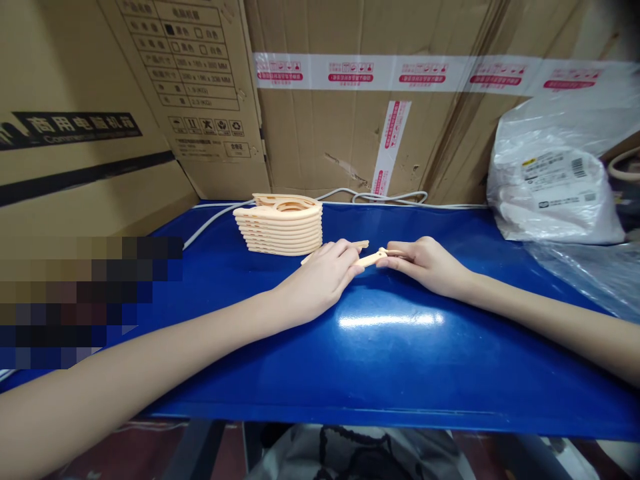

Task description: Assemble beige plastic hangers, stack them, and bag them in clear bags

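Observation:
A cream plastic folding hanger (371, 259) is held between my two hands above the blue table. My left hand (325, 270) is closed around one side of it, and part of the hanger sticks out beyond the fingers. At the other side, my right hand (425, 263) pinches a thin end near a small round joint. Much of the hanger is hidden by my fingers. Just behind and left of my left hand stands a neat stack of folded cream hangers (280, 230), several layers high.
Cardboard boxes (320, 133) wall off the back and left. A white cable (390, 199) runs along the table's (280, 373) back edge. Plastic-wrapped goods (555, 180) lie at the back right, with clear film spreading forward. A blurred-out patch (65, 300) covers the left.

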Motion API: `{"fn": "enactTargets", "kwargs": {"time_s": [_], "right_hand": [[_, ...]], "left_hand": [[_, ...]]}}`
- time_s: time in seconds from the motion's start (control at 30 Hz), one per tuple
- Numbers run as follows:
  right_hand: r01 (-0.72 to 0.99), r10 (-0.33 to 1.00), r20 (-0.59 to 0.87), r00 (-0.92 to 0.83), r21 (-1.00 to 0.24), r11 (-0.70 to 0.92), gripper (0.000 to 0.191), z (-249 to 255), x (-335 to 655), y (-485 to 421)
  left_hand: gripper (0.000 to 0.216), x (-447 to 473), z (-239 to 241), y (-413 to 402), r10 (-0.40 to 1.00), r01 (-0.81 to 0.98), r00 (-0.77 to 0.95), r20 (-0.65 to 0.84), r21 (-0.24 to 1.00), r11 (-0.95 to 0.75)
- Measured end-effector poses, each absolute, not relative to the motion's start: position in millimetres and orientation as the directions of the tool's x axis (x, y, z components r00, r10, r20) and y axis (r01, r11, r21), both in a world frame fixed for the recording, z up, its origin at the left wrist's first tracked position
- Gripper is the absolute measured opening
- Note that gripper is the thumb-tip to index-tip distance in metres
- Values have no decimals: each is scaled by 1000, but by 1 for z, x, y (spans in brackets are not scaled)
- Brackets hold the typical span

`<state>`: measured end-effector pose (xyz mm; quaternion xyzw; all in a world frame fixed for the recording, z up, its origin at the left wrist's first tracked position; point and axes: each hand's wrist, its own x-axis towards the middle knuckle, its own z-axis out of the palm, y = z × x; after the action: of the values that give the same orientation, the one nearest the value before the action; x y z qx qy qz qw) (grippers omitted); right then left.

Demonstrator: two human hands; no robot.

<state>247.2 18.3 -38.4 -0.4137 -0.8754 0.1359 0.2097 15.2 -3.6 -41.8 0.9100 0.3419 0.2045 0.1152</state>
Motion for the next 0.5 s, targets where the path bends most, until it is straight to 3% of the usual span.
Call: {"fn": "enactTargets", "kwargs": {"time_s": [0.5], "right_hand": [[724,814,223,-536,-375,579,54,-38,245,19]], "left_hand": [[28,16,-41,-2,677,585,664,318,343,-735]]}}
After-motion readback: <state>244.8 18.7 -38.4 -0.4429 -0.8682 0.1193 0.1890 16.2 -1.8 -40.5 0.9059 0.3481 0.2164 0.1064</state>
